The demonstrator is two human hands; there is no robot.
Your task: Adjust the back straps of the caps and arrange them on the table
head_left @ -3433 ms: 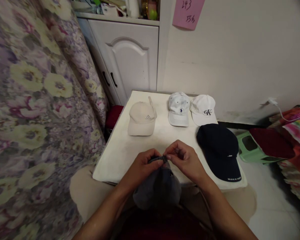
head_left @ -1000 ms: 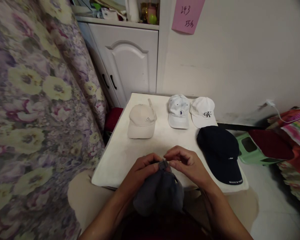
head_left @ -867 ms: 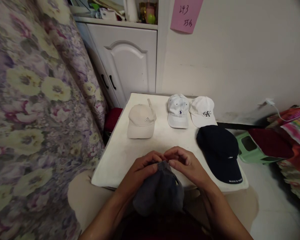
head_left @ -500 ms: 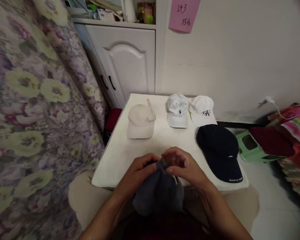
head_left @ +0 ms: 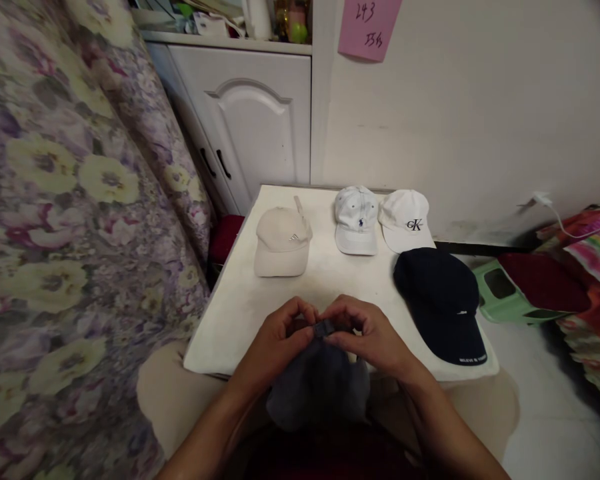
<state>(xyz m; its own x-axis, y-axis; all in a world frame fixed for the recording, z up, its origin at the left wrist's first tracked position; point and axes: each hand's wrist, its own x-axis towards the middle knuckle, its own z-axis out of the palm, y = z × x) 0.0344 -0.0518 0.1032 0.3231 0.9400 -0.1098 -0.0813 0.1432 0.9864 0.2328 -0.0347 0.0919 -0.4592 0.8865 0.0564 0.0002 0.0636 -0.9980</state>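
Observation:
A dark grey-blue cap (head_left: pixel 315 387) is held at the near edge of the table, its strap end (head_left: pixel 323 328) turned up between my fingers. My left hand (head_left: pixel 283 337) pinches the strap from the left, thumb and fingers together. From the right, my right hand (head_left: pixel 363 330) closes its thumb and fingertips on the same strap. Beyond my hands on the table lie a beige cap (head_left: pixel 281 243), a pale blue cap (head_left: pixel 357 220) and a white cap (head_left: pixel 405 220). A navy cap (head_left: pixel 440 300) rests to the right, its brim toward me.
The caps lie on a white-covered table (head_left: pixel 240 320). A flowered curtain (head_left: pixel 95 233) hangs at the left, beside a white cabinet (head_left: pixel 245 120). At the right stands a green stool (head_left: pixel 497 287) with a dark red top. A pink note (head_left: pixel 367 30) is on the wall.
The fingers of my right hand have moved in and closed on the strap of the grey-blue cap. My left hand keeps its grip, fingers slightly more bent. The other caps have not moved.

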